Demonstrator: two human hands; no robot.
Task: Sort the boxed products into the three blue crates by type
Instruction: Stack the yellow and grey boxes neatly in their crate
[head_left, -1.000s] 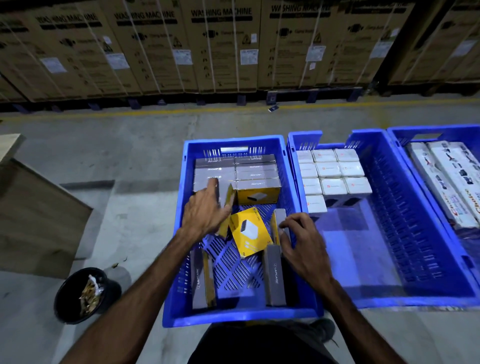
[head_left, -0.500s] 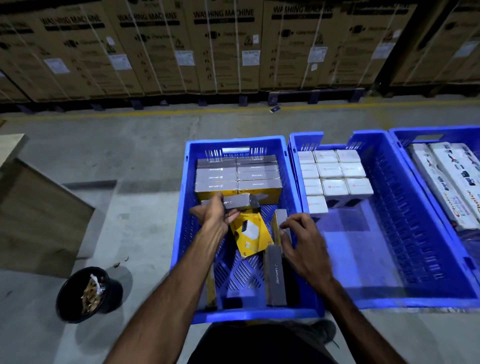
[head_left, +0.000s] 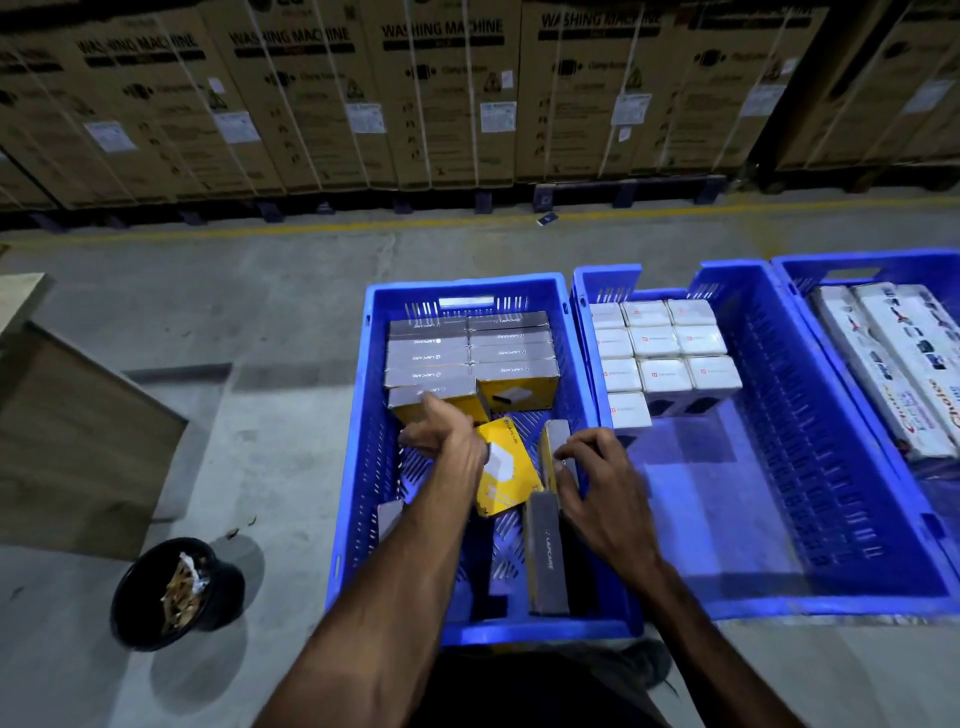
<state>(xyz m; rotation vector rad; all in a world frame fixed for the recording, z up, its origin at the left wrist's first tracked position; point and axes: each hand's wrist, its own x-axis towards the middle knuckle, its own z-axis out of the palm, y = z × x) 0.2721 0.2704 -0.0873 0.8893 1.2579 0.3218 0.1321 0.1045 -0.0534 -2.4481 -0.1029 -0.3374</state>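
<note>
Three blue crates stand side by side on the floor; the left crate holds grey-and-yellow boxes, the middle crate white boxes packed at its far end, and the right crate long white boxes lying lengthwise.

In the left crate a stack of grey-topped boxes fills the far end in two columns; the left hand reaches to the near left box of that stack, fingers stretched out and touching its grey top and yellow front, not curled round it, so the hand is wide and holds nothing that can be seen.

A yellow box lies tilted on the crate floor between the two hands; just right of it an upright box stands on edge, and the right hand pinches it with curled fingers and thumb, near the crate's right wall.

A long grey box stands on edge below that hand; another grey box shows beside the left forearm, partly hidden.

A black bucket with scraps sits on the floor left of the crates; big cartons marked WASHING MACHINE line the back.
</note>
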